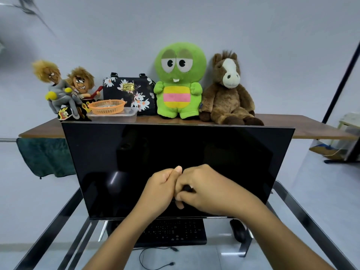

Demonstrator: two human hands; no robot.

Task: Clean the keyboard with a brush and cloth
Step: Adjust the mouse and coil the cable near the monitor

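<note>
The flat black keyboard [175, 232] lies on the glass tabletop [214, 256], midway between its side edges, below the glossy monitor [136, 162]. The left grip [161, 184] and right grip [206, 189] curl together, touching; I cannot tell what they hold.

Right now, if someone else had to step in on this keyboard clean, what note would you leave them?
Left hand: fingers curled, thumb up, pressed against the right hand; I cannot tell if it holds anything.
Right hand: fingers curled, with something small and dark between them; unclear what.
Both are raised in front of the dark monitor, off the keyboard, which lies under it on the glass table.
A teal cloth hangs at the left below the wooden shelf. No brush is plainly visible.
Done: nothing that shows.
Left: brush the keys, then wipe.
</note>
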